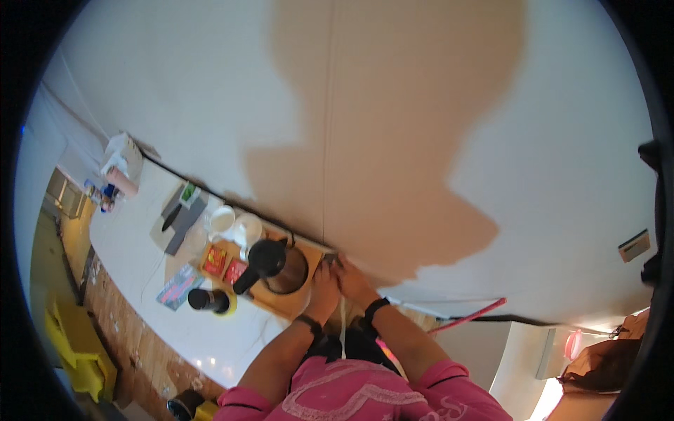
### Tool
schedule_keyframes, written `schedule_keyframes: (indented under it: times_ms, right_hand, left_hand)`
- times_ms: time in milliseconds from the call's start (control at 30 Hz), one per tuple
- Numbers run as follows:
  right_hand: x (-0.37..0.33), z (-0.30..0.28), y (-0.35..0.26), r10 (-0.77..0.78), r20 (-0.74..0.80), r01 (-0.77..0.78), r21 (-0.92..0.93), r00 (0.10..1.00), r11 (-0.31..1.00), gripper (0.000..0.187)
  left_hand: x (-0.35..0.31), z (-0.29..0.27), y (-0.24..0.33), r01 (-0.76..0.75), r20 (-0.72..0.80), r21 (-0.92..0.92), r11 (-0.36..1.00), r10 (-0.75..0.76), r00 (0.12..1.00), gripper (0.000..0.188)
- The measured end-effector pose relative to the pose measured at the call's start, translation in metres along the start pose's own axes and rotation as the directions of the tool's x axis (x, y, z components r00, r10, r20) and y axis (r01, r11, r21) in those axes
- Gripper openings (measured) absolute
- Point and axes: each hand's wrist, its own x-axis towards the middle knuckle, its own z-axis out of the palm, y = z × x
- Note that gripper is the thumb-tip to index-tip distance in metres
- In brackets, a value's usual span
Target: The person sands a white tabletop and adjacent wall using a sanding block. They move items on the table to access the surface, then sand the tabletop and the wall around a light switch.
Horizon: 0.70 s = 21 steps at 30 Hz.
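Note:
Close together at the right end of a wooden tray (pixel 281 303) are my left hand (pixel 324 289) and my right hand (pixel 353 282). Their fingers are closed and meet near a small dark thing that I cannot make out. A pale strip or cord (pixel 343 319) hangs between my wrists. On the tray, just left of my hands, a kettle (pixel 267 258) with a black lid and handle stands upright. Two white mugs (pixel 235 226) and red packets (pixel 226 266) sit at the tray's far left part.
The tray rests on a white table (pixel 140 242) against the wall. A dark-capped jar (pixel 209 301), a colourful flat packet (pixel 179 286) and a grey box (pixel 186 228) lie to the left. A yellow stool (pixel 81 351) stands on the floor. A red stick (pixel 470 314) juts out at right.

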Motion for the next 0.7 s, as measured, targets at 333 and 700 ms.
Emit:
schedule_keyframes:
  times_ms: [333,700]
  right_hand:
    - [0.02,-0.041,0.006,-0.16,0.078,0.133,0.275,0.984,0.952,0.028]
    - [-0.173,-0.278,-0.067,-0.153,-0.713,0.174,-0.044,0.684,0.984,0.08]
  left_hand:
    - [0.016,-0.043,-0.013,-0.125,-0.142,-0.38,0.916,0.076,0.987,0.022]
    - [-0.005,-0.256,0.188,-0.807,-0.509,-0.461,0.369,0.635,0.581,0.027]
